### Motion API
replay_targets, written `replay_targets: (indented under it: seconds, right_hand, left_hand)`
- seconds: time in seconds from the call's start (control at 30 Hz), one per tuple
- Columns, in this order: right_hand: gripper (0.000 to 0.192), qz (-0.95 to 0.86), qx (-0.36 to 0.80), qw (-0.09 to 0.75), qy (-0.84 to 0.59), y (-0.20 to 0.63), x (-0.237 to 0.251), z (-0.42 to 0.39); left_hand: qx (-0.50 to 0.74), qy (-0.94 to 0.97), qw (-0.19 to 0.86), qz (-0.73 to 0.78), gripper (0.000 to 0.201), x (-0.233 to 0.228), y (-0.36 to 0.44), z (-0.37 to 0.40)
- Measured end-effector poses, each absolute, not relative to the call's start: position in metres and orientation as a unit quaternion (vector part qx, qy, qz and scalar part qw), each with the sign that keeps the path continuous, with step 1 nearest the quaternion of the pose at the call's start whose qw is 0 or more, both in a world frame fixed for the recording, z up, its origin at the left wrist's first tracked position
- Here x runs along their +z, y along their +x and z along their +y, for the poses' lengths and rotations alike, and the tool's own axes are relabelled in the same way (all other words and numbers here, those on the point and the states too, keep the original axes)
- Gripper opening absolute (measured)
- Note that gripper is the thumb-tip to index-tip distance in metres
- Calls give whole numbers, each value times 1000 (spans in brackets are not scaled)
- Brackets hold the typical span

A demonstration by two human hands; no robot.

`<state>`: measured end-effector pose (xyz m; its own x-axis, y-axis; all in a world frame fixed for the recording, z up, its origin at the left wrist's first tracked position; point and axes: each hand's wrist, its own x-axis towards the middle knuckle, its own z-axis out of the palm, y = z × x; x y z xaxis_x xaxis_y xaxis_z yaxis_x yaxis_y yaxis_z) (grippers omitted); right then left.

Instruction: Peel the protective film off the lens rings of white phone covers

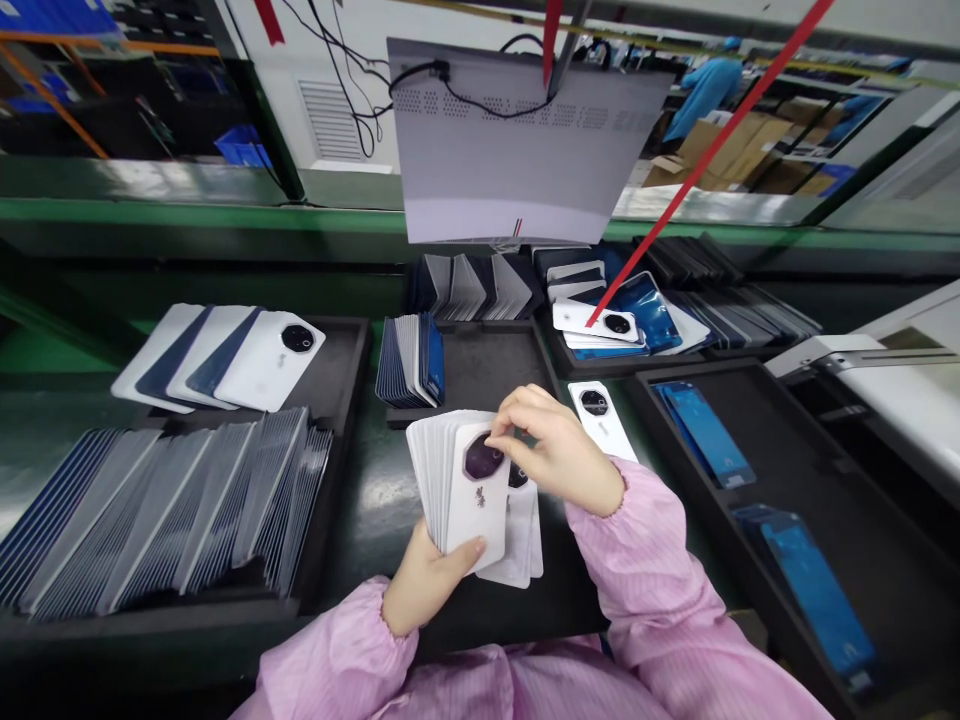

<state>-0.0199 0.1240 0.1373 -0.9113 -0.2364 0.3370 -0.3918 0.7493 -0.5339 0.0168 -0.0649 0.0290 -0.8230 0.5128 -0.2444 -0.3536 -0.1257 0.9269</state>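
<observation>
My left hand (431, 580) grips a fanned stack of white phone back covers (478, 520), thumb across the front one. That front cover has a dark round camera window and small dark lettering. Over the window's right edge, the thumb and forefinger of my right hand (551, 445) are pinched together; whatever lies between the tips is too small to make out. Beneath the stack, a few loose white covers (517, 550) lie on the dark green bench, partly hidden. Another white cover (604, 425) rests just beyond my right wrist.
At left, a black tray (346, 380) bears white covers and rows of grey-edged panels (187, 510). Ahead, another tray (495, 355) holds a blue-and-white stack. Blue-filmed panels (814, 590) lie in the right tray (862, 520). A monitor's back (525, 150) and red strap (705, 165) hang above.
</observation>
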Motion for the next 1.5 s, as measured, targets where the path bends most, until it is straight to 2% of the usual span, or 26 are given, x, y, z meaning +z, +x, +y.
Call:
replay_targets:
  seconds: [0.07, 0.17, 0.23, 0.3, 0.57, 1.03, 1.27, 1.4, 1.5]
  right_hand:
    - [11, -944, 237, 115, 200, -11, 140, 117]
    - [16, -935, 153, 31, 317, 10, 148, 107]
    - [16, -899, 170, -37, 402, 25, 154, 103]
    - [18, -871, 204, -65, 442, 37, 160, 103]
    - [24, -892, 200, -22, 404, 41, 165, 113]
    - [27, -885, 206, -38, 417, 34, 169, 119]
    - [23, -876, 300, 9, 379, 17, 162, 128]
    - [13, -887, 352, 54, 294, -1, 154, 132]
    - [13, -898, 362, 82, 237, -9, 149, 133]
  left_hand:
    - [781, 27, 333, 528, 37, 31, 17, -64]
    - [814, -5, 380, 439, 42, 36, 16, -62]
    - [827, -3, 388, 406, 44, 39, 15, -62]
    - [835, 3, 391, 388, 43, 41, 13, -63]
    - [835, -1, 401, 376, 42, 42, 13, -64]
    - [817, -15, 433, 381, 33, 49, 11, -65]
    - [810, -12, 433, 395, 40, 47, 12, -65]
    - [806, -15, 445, 390, 44, 46, 13, -64]
    - [800, -12, 451, 396, 43, 45, 15, -64]
